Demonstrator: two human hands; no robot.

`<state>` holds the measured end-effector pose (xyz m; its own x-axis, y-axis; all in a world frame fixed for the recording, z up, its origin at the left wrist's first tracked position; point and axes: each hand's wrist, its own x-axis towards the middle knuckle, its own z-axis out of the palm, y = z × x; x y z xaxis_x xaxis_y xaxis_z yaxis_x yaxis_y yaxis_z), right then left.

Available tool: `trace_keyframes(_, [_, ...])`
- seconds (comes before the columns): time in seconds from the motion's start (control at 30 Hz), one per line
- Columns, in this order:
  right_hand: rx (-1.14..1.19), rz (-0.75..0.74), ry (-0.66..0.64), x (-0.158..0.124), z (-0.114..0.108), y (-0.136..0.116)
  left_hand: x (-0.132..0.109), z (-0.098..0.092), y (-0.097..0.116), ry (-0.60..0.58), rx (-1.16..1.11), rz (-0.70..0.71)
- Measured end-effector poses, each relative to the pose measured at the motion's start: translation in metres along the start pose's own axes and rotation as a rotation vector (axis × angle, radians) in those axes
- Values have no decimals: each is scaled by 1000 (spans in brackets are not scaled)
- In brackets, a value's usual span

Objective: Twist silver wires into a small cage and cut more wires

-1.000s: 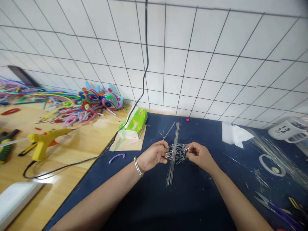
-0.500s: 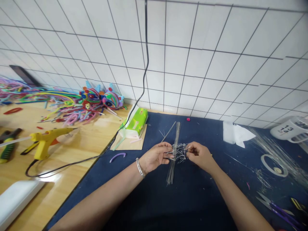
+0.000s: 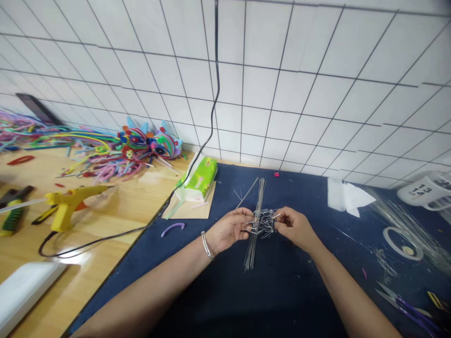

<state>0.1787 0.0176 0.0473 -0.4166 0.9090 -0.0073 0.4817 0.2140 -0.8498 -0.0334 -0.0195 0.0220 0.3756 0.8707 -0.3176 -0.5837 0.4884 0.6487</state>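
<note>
A small openwork frame of bent silvery wire (image 3: 267, 222) is held between my two hands. My left hand (image 3: 234, 229), with a bangle at the wrist, has its fingers closed on the frame's left side. The right hand (image 3: 291, 226) pinches the frame's right edge between thumb and finger. A bundle of long straight wires (image 3: 251, 251) lies on the dark blue cloth (image 3: 218, 291), running beneath the frame. Exactly where the fingertips meet the wire is too small to make out.
To the left are a yellow glue gun (image 3: 66, 206), a black cable (image 3: 134, 231), a green tissue pack (image 3: 202, 178) and colourful pipe cleaners (image 3: 91, 141). At right lie scissors (image 3: 405, 303), a tape ring (image 3: 389, 234), more wires (image 3: 416, 230) and a white mug (image 3: 421, 190).
The wire frame has turned slightly between my hands, and my right hand has shifted a little to the right. The left hand has hardly moved.
</note>
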Motion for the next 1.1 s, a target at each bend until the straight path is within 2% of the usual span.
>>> trace_keyframes(0.4, [36,26,9,-3,5,-1,-1,-5,11,-16,122,79])
trace_keyframes(0.63, [-108,6,40,-5,4,-6,0,-4,5,1,31,39])
trace_keyframes(0.9, [-351,-45,16,-11,-6,-29,0,1,-2,1,16,-21])
trace_keyframes(1.1, [-322,-36,16,-9,-6,-27,-5,7,-2,14,36,-8])
